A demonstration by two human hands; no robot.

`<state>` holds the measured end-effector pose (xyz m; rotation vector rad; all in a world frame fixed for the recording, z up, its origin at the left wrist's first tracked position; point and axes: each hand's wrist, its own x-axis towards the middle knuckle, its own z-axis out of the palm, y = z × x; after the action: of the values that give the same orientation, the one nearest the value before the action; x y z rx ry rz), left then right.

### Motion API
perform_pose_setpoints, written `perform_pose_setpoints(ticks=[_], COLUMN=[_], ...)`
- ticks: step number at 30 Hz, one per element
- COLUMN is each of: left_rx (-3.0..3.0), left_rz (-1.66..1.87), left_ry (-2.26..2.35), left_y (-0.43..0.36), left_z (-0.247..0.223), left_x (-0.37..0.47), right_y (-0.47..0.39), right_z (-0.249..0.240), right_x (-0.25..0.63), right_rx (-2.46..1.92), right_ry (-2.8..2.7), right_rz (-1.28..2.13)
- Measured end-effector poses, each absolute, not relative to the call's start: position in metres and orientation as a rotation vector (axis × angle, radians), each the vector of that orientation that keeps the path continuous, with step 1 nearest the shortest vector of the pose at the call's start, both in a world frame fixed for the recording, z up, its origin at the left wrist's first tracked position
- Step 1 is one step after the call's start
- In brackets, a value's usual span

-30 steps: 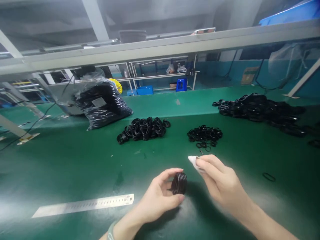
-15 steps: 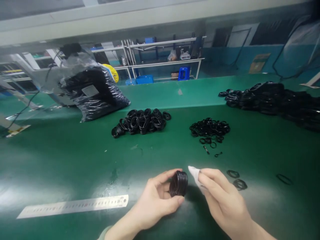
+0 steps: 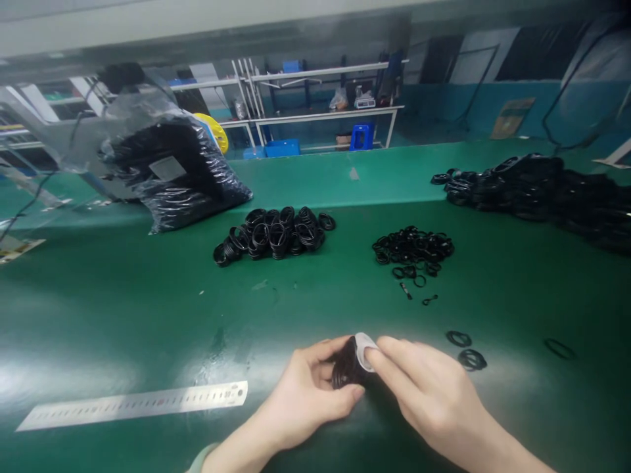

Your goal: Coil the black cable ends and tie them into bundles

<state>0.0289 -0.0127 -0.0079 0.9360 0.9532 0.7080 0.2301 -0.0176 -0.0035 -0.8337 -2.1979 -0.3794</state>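
Both forearms reach in from the bottom edge over the green table (image 3: 123, 315). The left hand (image 3: 305, 394) curls closed around a stack of black rings (image 3: 345, 368), thumb below, fingers above. The right hand (image 3: 434, 401) pinches a white tab (image 3: 363, 348) against the stack's top.

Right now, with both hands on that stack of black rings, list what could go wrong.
1. The left hand pinches the stack of black rings only at its edges; a slip could fan the rings out over the green table.
2. The right hand presses a small white piece against the stack; too hard a push might knock rings loose.
3. Dropped rings could mix with the two loose rings lying close by.
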Motion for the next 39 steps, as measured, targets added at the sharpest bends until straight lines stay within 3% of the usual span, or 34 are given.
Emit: perform_pose_setpoints(ticks=[31,39], left_rx=[1.041,0.947], left_rz=[0.71,0.685], left_ry=[1.005,0.997], left_y=[-0.009,-0.005], left_z=[-0.009,-0.014], left_x=[0.032,0.027], right_y=[-0.021,-0.03], right_z=[-0.004,0.008], right_x=[0.228,0.224], right_rx=[-0.942,-0.842], right_ry=[-2.242,-2.316], right_rz=[-0.311,-0.506])
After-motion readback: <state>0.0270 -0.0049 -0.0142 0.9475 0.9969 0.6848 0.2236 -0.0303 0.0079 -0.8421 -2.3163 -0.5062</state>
